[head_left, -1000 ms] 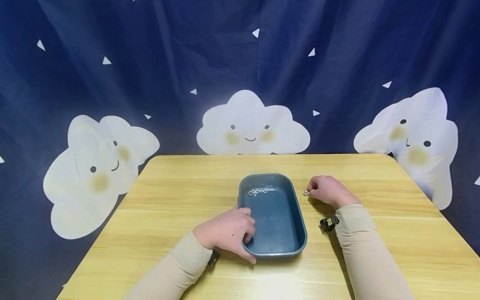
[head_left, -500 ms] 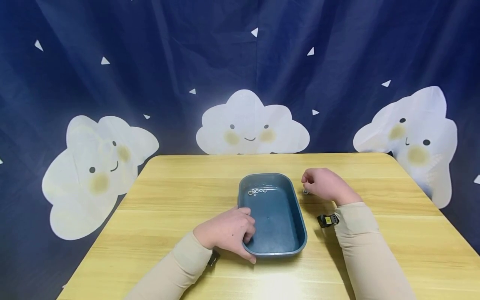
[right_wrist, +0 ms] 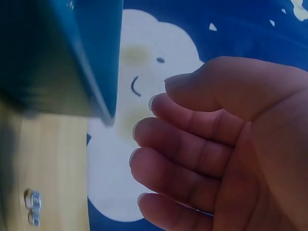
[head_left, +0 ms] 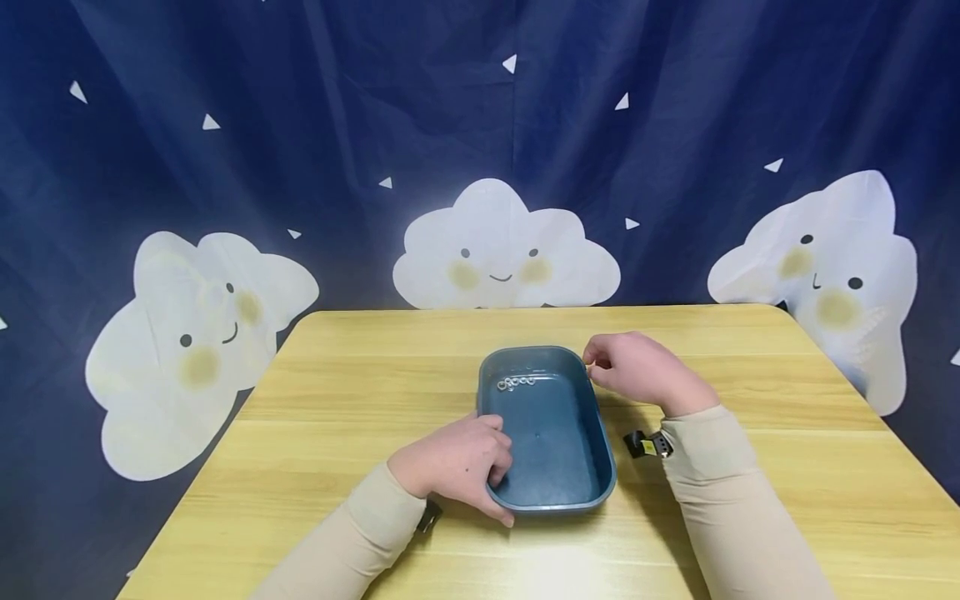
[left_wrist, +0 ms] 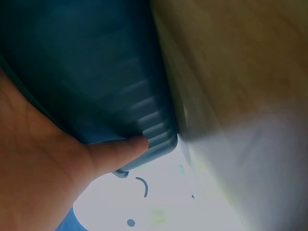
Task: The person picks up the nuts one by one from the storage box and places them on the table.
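A dark blue-green plastic tray (head_left: 551,450) lies on the table, with several small shiny rings (head_left: 512,382) near its far left inside. My left hand (head_left: 457,462) grips the tray's near left side, fingers over the rim; in the left wrist view its thumb (left_wrist: 120,151) presses the outer wall. Beyond the tray's far right corner, my right hand (head_left: 641,371) has its thumb and index fingertip close together by the rim. Its fingers (right_wrist: 178,166) are curled in the right wrist view; whether a small ring sits between the tips is hidden. Small silvery pieces (right_wrist: 33,207) lie on the table there.
The wooden table (head_left: 360,375) runs back to a dark blue curtain (head_left: 337,125) printed with white clouds. A small black wrist camera (head_left: 647,444) hangs under the right sleeve, close to the tray's right side.
My right hand has lifted off the table beside a small ring and moved left to the tray's far right rim. My left hand and the tray have stayed put.
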The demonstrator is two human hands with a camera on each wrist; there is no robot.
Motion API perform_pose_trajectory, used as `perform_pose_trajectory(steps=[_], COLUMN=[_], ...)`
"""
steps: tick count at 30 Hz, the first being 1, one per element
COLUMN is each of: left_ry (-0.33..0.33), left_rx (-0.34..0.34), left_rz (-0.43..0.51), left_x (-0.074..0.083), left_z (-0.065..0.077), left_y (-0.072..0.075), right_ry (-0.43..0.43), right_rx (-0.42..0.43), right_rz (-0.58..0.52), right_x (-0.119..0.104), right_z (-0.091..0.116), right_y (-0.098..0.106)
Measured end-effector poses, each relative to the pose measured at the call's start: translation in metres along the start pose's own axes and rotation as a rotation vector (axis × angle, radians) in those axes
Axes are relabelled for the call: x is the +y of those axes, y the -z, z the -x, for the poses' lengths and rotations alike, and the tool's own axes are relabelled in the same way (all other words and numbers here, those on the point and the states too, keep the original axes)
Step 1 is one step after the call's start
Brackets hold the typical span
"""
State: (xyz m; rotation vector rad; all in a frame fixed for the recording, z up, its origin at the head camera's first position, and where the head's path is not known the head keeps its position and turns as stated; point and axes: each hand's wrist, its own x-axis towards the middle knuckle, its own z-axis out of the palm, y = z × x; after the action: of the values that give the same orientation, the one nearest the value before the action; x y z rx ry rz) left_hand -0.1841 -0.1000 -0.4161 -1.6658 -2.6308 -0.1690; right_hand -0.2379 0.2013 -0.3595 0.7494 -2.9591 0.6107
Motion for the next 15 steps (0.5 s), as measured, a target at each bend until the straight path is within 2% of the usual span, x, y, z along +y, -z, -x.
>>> perform_pose_trajectory(steps=[7, 15], left_ry=[-0.004, -0.008], left_rx=[0.004, 0.002], left_rz=[0.006, 0.028], left_x=[-0.001, -0.003], left_z=[0.000, -0.001], left_y=[0.000, -0.001], right_ry=[0.034, 0.100], right_rx=[-0.035, -0.102], right_rz=[-0.011, 0.042], right_x=[-0.017, -0.046], right_z=[-0.009, -0.025], right_y=[-0.006, -0.017])
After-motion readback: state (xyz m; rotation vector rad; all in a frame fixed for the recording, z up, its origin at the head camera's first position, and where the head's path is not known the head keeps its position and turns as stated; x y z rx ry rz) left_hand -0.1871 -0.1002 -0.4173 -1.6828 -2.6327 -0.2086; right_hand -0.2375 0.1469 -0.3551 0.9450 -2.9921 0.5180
